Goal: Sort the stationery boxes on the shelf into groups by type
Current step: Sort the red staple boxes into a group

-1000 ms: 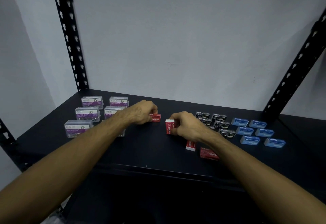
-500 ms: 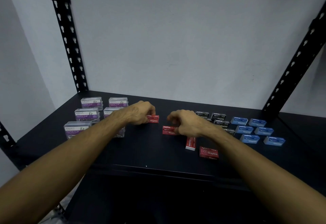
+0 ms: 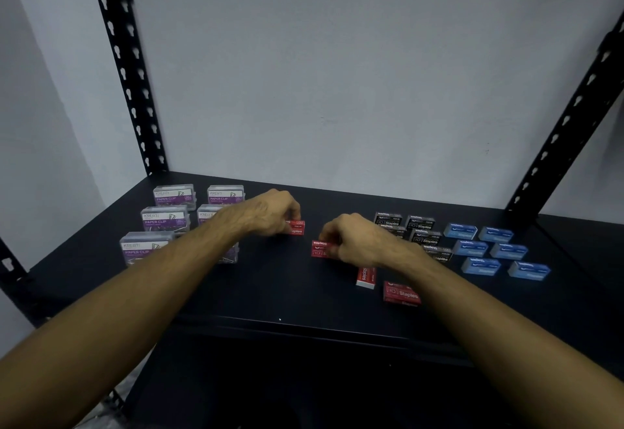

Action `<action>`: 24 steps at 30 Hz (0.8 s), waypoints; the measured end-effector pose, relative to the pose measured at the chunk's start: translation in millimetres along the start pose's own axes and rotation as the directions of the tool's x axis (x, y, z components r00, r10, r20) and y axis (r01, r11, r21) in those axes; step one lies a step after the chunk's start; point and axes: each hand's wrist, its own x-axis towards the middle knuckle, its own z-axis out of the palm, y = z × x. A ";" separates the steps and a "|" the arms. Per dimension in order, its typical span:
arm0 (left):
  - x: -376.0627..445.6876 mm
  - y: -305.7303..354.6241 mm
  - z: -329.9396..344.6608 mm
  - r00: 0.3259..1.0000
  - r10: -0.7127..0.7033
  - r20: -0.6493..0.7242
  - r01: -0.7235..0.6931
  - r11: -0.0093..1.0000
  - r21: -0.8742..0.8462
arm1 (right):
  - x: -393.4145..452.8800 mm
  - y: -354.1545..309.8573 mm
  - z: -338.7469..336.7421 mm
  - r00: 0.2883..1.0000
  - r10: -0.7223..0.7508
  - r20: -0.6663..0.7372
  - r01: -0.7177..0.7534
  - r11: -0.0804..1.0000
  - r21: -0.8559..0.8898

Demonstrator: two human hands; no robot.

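Observation:
On the black shelf [image 3: 270, 293], my left hand [image 3: 273, 212] grips a red staples box [image 3: 296, 227] near the middle. To its right, my right hand [image 3: 354, 239] holds a second red staples box [image 3: 319, 249] that lies flat on the shelf. Two more red staples boxes lie in front of my right wrist: one end-on [image 3: 366, 276], one flat [image 3: 401, 293]. Clear paper clip boxes [image 3: 165, 221] stand grouped at the left. Black staples boxes [image 3: 420, 224] sit right of my right hand, and blue staples boxes [image 3: 486, 249] lie further right.
Black perforated uprights rise at the back left [image 3: 128, 67] and back right [image 3: 567, 131]. A grey wall [image 3: 337, 74] closes the back of the shelf. The shelf's front edge [image 3: 287, 327] runs under my forearms.
My right hand has turned its red box from standing on end to lying flat on the shelf and shifted it slightly left. My left hand has stayed on its red box.

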 end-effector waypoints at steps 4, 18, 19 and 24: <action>0.9 -0.1 -2.7 1.000 0.001 0.008 -0.001 1.000 0.011 | 4.8 2.8 0.3 1.000 -0.012 -0.002 0.012 1.000 0.024; 34.9 -7.2 -14.1 0.997 0.032 -0.069 -0.027 0.996 0.080 | 55.2 30.2 -13.8 0.983 0.112 -0.148 -0.118 0.992 -0.037; 36.0 -6.7 -13.1 0.997 0.028 -0.069 -0.022 0.997 0.076 | 56.7 30.9 -12.6 0.983 0.118 -0.144 -0.125 0.991 -0.040; 41.4 -9.6 -8.0 0.999 -0.005 -0.048 0.007 0.998 0.058 | 68.0 35.9 -4.2 0.985 0.116 -0.126 -0.123 0.991 -0.050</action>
